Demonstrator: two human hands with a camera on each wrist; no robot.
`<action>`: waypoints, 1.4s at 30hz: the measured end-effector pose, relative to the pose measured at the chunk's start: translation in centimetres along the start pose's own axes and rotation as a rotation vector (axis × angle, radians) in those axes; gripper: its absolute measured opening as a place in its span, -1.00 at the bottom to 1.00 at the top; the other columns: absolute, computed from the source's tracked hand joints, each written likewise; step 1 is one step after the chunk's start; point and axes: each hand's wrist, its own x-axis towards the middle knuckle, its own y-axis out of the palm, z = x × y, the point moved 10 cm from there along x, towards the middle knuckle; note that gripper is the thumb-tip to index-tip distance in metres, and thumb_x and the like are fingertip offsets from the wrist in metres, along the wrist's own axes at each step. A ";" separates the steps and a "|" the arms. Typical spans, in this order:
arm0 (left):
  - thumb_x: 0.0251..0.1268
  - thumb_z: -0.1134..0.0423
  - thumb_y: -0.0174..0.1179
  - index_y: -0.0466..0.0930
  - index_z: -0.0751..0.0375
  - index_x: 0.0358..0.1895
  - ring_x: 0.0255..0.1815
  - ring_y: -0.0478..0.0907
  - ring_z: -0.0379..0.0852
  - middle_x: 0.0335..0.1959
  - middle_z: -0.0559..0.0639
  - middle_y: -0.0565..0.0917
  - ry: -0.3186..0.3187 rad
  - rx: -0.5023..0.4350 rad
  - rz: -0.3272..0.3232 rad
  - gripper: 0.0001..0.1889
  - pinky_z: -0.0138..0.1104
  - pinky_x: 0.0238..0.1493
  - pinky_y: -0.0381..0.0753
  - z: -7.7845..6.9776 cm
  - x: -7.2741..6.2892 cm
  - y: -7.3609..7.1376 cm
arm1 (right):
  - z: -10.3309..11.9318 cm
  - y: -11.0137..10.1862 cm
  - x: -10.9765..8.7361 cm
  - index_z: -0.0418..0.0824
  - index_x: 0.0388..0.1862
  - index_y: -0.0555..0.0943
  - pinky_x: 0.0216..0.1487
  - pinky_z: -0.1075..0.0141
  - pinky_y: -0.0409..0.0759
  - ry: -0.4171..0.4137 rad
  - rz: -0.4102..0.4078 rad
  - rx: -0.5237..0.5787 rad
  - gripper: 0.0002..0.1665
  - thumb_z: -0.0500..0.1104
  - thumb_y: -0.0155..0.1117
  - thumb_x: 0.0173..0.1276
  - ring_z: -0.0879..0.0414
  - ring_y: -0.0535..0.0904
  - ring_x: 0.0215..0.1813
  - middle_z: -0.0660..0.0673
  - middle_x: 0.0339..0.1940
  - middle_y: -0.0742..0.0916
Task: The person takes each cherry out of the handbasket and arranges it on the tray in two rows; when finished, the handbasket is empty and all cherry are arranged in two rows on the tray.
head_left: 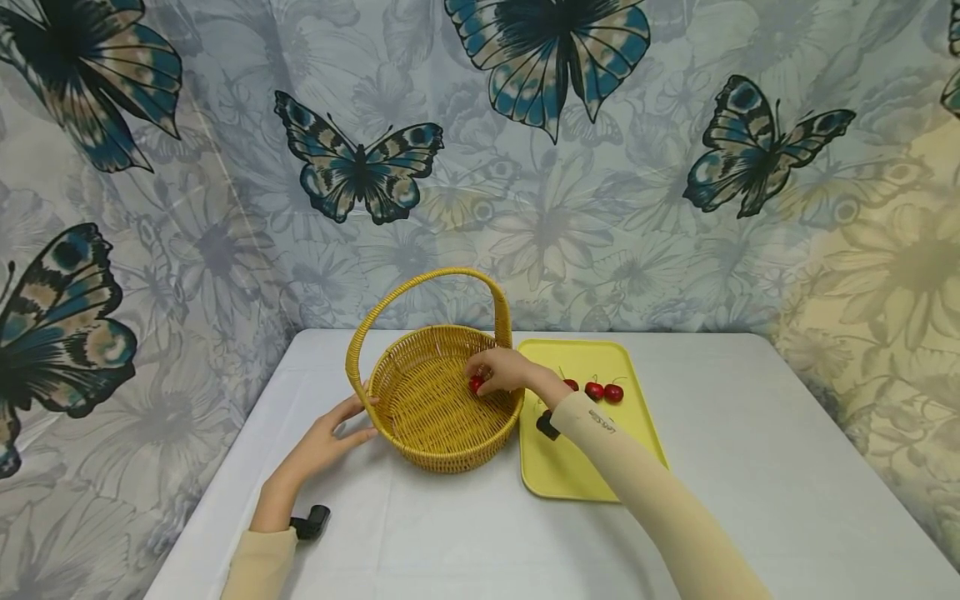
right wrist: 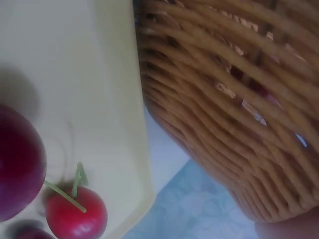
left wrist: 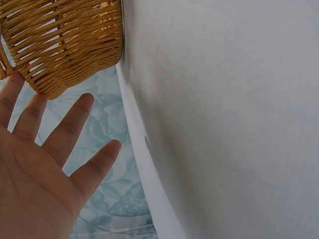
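Note:
A yellow wicker basket [head_left: 442,460] with a tall arched handle stands on the white table. Inside it, near the right wall, my right hand [head_left: 501,369] pinches a red cherry [head_left: 476,383] between thumb and fingers. My left hand [head_left: 324,442] is at the basket's left side, fingers spread and fairly straight. In the left wrist view, two fingertips of that hand [left wrist: 37,164] are right at the basket's rim. More cherries [head_left: 613,392] with thin stems lie on a yellow tray [head_left: 577,479], partly behind my right wrist. The right wrist view shows a cherry [right wrist: 77,214] close up, but that hand is mostly hidden behind the wicker.
The tray stands close against the basket's right side. A white cloth [head_left: 750,467] covers the table. Behind and beside it hang curtains [head_left: 555,250] with butterflies and flowers. The basket's handle [head_left: 450,273] arches above its left and back side.

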 end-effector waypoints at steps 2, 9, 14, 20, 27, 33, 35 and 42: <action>0.11 -0.21 0.20 0.31 -0.26 0.30 0.39 0.16 0.17 0.32 0.04 0.36 0.009 -0.005 0.003 -0.37 0.27 0.29 0.12 0.0 0.0 0.1 | 0.2 0.0 -0.1 -0.22 0.09 0.56 -0.03 0.25 0.60 -0.008 -0.005 0.007 -0.55 -0.19 0.33 0.20 0.02 0.59 -0.02 -0.10 0.02 0.65; 0.10 -0.22 0.19 0.23 -0.21 0.37 0.39 0.16 0.19 0.33 0.05 0.35 -0.003 0.004 0.008 -0.28 0.28 0.28 0.13 0.1 0.0 0.1 | 0.8 -0.4 -0.4 -0.29 0.09 0.55 -0.04 0.28 0.62 -0.070 -0.034 0.077 -0.57 -0.25 0.30 0.23 -0.02 0.59 -0.04 -0.18 0.05 0.62; 0.11 -0.20 0.20 0.25 -0.18 0.36 0.37 0.17 0.23 0.33 0.11 0.35 -0.002 0.007 0.007 -0.29 0.27 0.27 0.16 0.1 0.0 0.1 | 0.9 -0.7 -0.7 -0.31 0.12 0.50 -0.07 0.31 0.63 -0.069 -0.061 0.150 -0.53 -0.25 0.31 0.22 -0.01 0.61 -0.08 -0.20 -0.01 0.63; 0.12 -0.18 0.20 0.27 -0.18 0.34 0.36 0.19 0.23 0.32 0.09 0.36 0.011 0.005 0.006 -0.32 0.28 0.25 0.18 0.1 0.1 0.1 | 1.3 -1.4 -1.1 -0.31 0.12 0.40 -0.08 0.24 0.63 -0.082 -0.131 0.203 -0.50 -0.19 0.29 0.25 -0.03 0.61 -0.14 -0.20 -0.09 0.63; 0.11 -0.21 0.19 0.25 -0.21 0.35 0.37 0.18 0.20 0.33 0.05 0.35 0.002 0.001 0.012 -0.30 0.29 0.25 0.17 0.1 0.2 0.1 | 2.2 -2.0 -1.8 -0.31 -0.05 0.50 -0.12 0.24 0.64 -0.138 -0.203 0.189 -0.67 -0.19 0.29 0.25 0.01 0.58 -0.14 -0.12 -0.16 0.62; 0.14 -0.17 0.19 0.24 -0.15 0.36 0.37 0.18 0.24 0.33 0.11 0.35 0.011 -0.001 0.016 -0.31 0.30 0.24 0.18 -0.1 0.2 0.0 | 3.1 -2.4 -2.9 -0.26 -0.08 0.57 -0.11 0.32 0.63 -0.155 -0.234 0.175 -0.74 -0.18 0.25 0.29 0.09 0.51 -0.14 -0.08 -0.13 0.57; 0.14 -0.17 0.20 0.23 -0.17 0.37 0.37 0.17 0.23 0.33 0.09 0.35 0.008 -0.004 0.016 -0.30 0.29 0.25 0.17 -0.1 0.1 0.0 | 3.4 -2.5 -3.4 -0.23 -0.07 0.57 -0.10 0.31 0.62 -0.151 -0.245 0.169 -0.75 -0.18 0.23 0.30 0.11 0.50 -0.11 -0.08 -0.10 0.57; 0.13 -0.17 0.20 0.25 -0.15 0.36 0.37 0.19 0.19 0.31 0.06 0.38 0.024 -0.003 0.007 -0.31 0.28 0.27 0.16 -0.2 0.1 0.0 | 4.2 -3.2 -4.9 -0.15 -0.08 0.59 -0.21 0.23 0.60 -0.184 -0.346 0.171 -0.79 -0.17 0.21 0.32 0.16 0.46 -0.16 -0.04 -0.08 0.58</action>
